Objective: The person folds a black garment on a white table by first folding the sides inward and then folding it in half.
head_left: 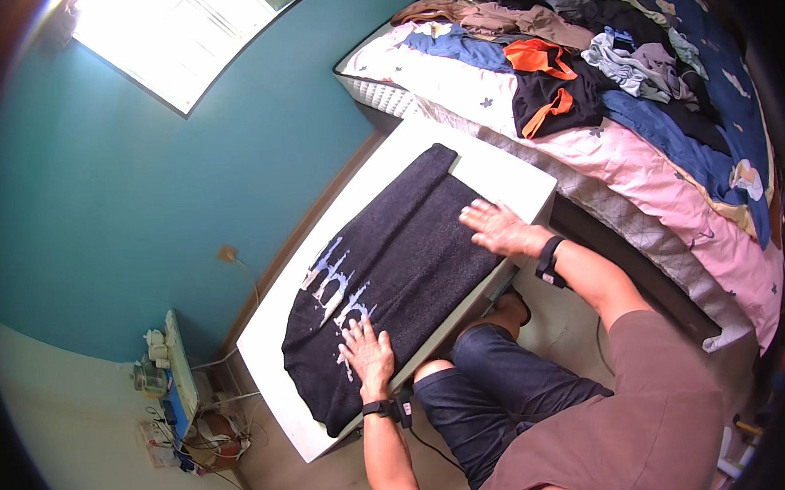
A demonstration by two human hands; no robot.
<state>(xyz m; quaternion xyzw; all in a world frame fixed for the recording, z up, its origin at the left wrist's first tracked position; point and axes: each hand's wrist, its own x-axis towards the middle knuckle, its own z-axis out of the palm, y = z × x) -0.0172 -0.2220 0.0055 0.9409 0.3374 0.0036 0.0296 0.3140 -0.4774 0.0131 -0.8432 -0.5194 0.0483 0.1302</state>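
Note:
A dark charcoal sweater (402,253) with a white and pale-blue pattern lies folded lengthwise on a white table (278,340). Its narrower end points toward the bed and a few soft creases run along it. My left hand (369,356) rests over the near left part, fingers spread beside the pattern. Over the sweater's right edge, my right hand (504,229) is stretched out with its palm down; whether it presses on the cloth or hovers just above, I cannot tell. Neither hand grips anything.
A bed (464,95) with pink and blue bedding stands beyond the table at the right, heaped with clothes (613,56). At the left, a small shelf (179,380) holds containers and cables. My legs (497,381) are close to the table's near edge.

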